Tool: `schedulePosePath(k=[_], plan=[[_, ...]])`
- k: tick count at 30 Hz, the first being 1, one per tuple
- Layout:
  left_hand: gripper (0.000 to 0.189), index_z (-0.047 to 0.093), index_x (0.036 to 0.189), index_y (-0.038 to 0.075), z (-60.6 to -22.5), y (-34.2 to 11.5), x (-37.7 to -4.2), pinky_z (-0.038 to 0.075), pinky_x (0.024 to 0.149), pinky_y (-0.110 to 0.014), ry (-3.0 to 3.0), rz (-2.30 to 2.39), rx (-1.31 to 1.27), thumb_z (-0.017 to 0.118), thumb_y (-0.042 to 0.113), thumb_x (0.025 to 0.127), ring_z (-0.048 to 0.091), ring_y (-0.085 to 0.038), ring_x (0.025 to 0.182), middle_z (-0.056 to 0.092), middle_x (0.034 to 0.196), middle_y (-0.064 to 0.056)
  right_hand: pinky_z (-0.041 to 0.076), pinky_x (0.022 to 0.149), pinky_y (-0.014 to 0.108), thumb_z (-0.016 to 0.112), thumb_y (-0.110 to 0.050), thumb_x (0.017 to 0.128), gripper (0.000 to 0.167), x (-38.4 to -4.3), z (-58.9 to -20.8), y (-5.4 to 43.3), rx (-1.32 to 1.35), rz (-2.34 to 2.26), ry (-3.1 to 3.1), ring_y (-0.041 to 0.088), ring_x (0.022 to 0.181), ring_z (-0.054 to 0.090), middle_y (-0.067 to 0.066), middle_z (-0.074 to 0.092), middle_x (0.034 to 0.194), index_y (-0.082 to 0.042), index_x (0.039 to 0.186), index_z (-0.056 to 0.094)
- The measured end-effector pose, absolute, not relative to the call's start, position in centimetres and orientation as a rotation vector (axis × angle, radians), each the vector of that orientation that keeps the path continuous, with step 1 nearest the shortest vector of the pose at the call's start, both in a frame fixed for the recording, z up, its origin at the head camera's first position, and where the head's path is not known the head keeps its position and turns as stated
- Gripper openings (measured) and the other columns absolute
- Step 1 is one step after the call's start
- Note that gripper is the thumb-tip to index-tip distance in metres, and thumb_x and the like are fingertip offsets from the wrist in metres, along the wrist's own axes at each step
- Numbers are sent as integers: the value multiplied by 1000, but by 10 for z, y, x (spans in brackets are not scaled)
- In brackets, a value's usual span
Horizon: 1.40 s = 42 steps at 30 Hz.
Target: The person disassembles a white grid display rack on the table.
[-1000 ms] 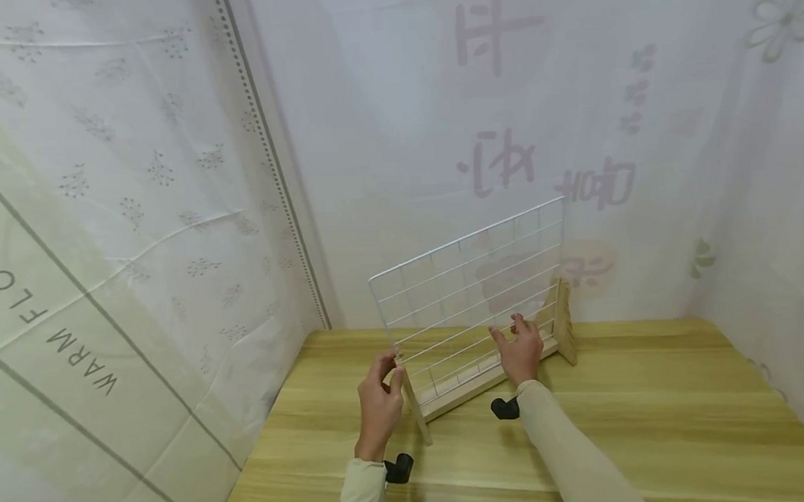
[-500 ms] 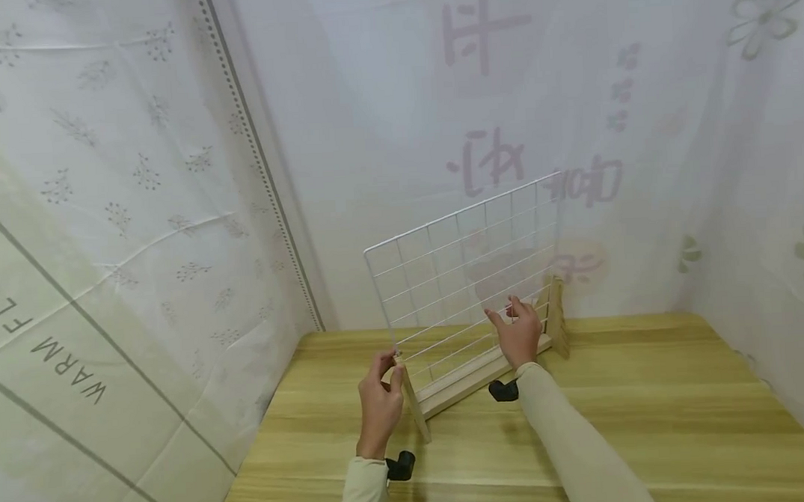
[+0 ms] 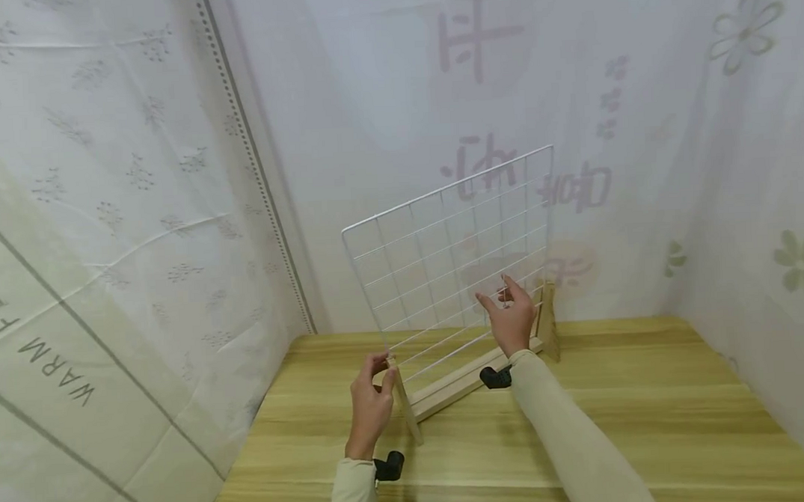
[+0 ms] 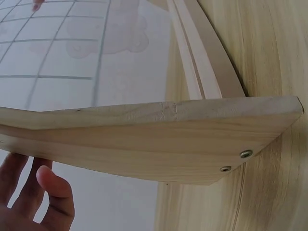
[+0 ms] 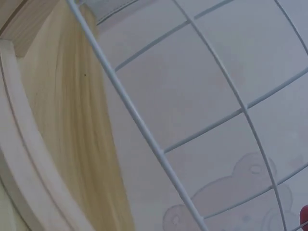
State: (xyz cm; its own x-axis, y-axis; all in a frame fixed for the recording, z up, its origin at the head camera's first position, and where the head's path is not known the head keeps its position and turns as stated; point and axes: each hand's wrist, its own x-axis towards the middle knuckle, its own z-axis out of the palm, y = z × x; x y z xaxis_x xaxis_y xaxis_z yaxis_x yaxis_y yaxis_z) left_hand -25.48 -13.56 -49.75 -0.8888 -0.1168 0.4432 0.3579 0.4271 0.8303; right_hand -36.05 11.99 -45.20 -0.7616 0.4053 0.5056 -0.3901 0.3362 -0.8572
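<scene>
Right hand (image 3: 511, 322) pinches the wire grid (image 3: 454, 271), popped up off the wooden rail (image 3: 449, 393) since a sec ago. Left hand (image 3: 370, 402) pinches the upright (image 3: 406, 404) nearest the worktop (image 3: 624, 406)'s left edge.

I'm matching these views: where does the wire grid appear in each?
Head: wire grid, about the centre.
Left wrist: wire grid, upper left.
Right wrist: wire grid, centre and right.
Shared landmark: grooved wooden bar, below centre; upper right; lower left, respectively.

Gap between wire grid (image 5: 244, 109) and wooden base (image 3: 448, 390), end panels (image 4: 159, 139) blocking both sides
</scene>
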Motion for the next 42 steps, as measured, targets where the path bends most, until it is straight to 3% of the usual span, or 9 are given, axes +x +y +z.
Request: schedulePosePath(k=[3,10,19,27,35,42], plan=[[29,60,127,12,-499,-136,-255,51,68,-21,-2246,-1482,-209,64,12,99,64,-34,117,66,125,-16,49,82,43,83,-19,84,63,-361,-442,122,-26,1507,-1901,33,97,61,25,65,108,0,139,58],[32,60,131,16,-499,-138,-254,51,69,-22,-2259,-1495,-193,63,11,99,64,-33,117,67,125,-13,41,77,23,82,-19,85,62,-359,-412,123,-48,1562,-1821,31,93,59,26,64,103,2,139,58],[37,62,134,18,-494,-141,-256,53,67,-22,-2273,-1487,-223,64,10,98,64,-33,114,68,122,-18,42,76,29,84,-27,84,64,-355,-385,132,-8,1429,-1827,30,90,60,22,64,98,-5,139,60],[36,63,131,17,-495,-143,-256,53,69,-22,-2302,-1489,-227,66,10,97,64,-32,113,69,121,-15,44,90,45,84,-22,83,60,-342,-394,156,-45,1357,-1856,36,87,61,26,65,95,3,133,63],[36,63,131,18,-495,-146,-253,54,71,-23,-2319,-1454,-245,68,16,95,65,-31,112,70,120,-11,42,80,26,83,-26,83,50,-323,-412,184,-184,1338,-1913,29,85,63,21,68,92,2,122,69],[37,63,130,19,-499,-146,-248,53,69,-23,-2308,-1444,-252,70,16,94,66,-31,109,70,121,-13,44,87,40,81,-26,86,46,-301,-444,206,-251,1258,-2013,36,87,65,26,69,95,4,117,68]])
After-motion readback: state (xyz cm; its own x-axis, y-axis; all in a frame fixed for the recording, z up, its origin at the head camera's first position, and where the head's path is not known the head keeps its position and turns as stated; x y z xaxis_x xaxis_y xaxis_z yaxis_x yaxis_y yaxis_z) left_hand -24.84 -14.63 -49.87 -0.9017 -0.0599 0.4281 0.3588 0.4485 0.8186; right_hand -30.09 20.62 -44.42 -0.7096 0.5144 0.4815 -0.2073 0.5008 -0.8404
